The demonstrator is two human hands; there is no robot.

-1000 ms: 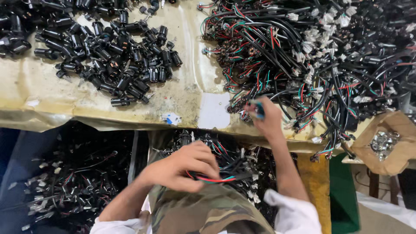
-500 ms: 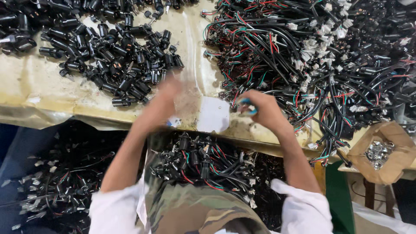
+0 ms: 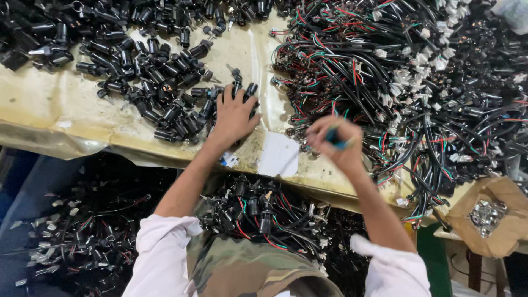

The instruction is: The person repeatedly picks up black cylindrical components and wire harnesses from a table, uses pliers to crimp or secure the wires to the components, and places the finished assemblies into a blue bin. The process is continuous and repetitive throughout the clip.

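Beside the white label, hands touch black connectors.

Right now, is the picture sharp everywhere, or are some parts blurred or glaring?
Head view: the left hand on the black plugs is sharp; the right hand, pinching a small blue tool, is slightly smeared; the glossy table cover shows soft sheen; the space under the table is dim.
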